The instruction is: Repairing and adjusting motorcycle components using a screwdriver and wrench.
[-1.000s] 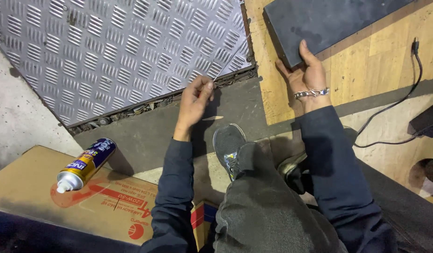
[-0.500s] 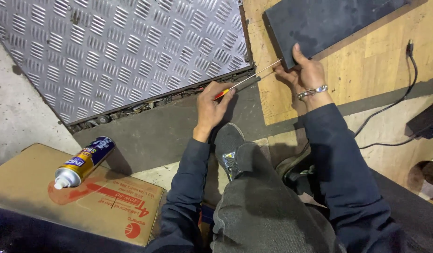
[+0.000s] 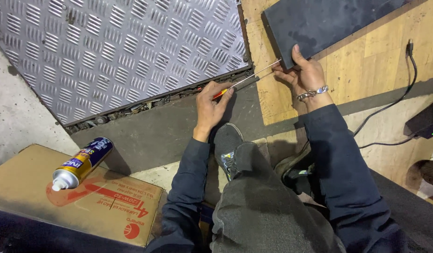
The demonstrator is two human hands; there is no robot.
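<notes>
My left hand (image 3: 212, 104) grips the orange handle of a screwdriver (image 3: 248, 78). Its thin metal shaft runs up and to the right, and the tip meets the near corner of a flat black box (image 3: 319, 21) lying on the wooden floor (image 3: 357, 70). My right hand (image 3: 303, 75) rests against that same corner, thumb on the box's top edge, fingers by the shaft's tip; a silver chain bracelet is on the wrist. My bent knee and a grey shoe (image 3: 228, 147) sit below the hands.
A diamond-pattern metal plate (image 3: 118, 47) covers the upper left, with debris along its lower edge. A spray can (image 3: 81, 163) lies on a cardboard box (image 3: 76, 201) at lower left. A black cable (image 3: 403, 93) and a black device (image 3: 425, 122) lie at right.
My left hand, empty a second ago, now holds the screwdriver and has brought its tip to the black box's corner. My right hand stays on that corner.
</notes>
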